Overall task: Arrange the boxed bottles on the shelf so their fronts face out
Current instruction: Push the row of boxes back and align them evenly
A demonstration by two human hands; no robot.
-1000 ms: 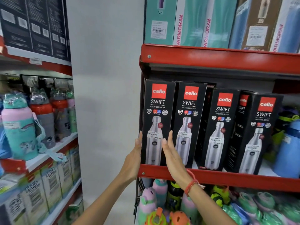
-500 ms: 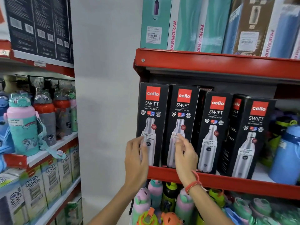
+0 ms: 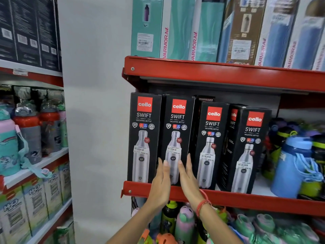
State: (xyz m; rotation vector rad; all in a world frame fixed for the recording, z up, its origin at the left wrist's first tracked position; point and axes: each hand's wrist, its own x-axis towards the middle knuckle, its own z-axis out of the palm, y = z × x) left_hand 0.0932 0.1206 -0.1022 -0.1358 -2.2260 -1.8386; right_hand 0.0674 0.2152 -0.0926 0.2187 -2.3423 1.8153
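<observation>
Several black boxed bottles stand in a row on the red shelf (image 3: 263, 201). The first box (image 3: 144, 124) and second box (image 3: 177, 124) face straight out, side by side. The third box (image 3: 212, 131) also faces out, set a little lower. The fourth box (image 3: 251, 138) is turned slightly, showing its dark left side, and another box (image 3: 233, 118) peeks out behind it. My left hand (image 3: 161, 182) and right hand (image 3: 189, 180) lie flat, fingers straight, against the lower front of the second box. They grip nothing.
Teal and blue boxes (image 3: 175, 32) fill the shelf above. A blue bottle (image 3: 293, 166) and other loose bottles stand right of the black boxes. Children's bottles (image 3: 184, 224) crowd the shelf below. A second rack (image 3: 35, 166) with bottles stands at left, past a white pillar (image 3: 96, 120).
Both hands have moved right, from either side of the first box to the front of the second box. The view has shifted slightly.
</observation>
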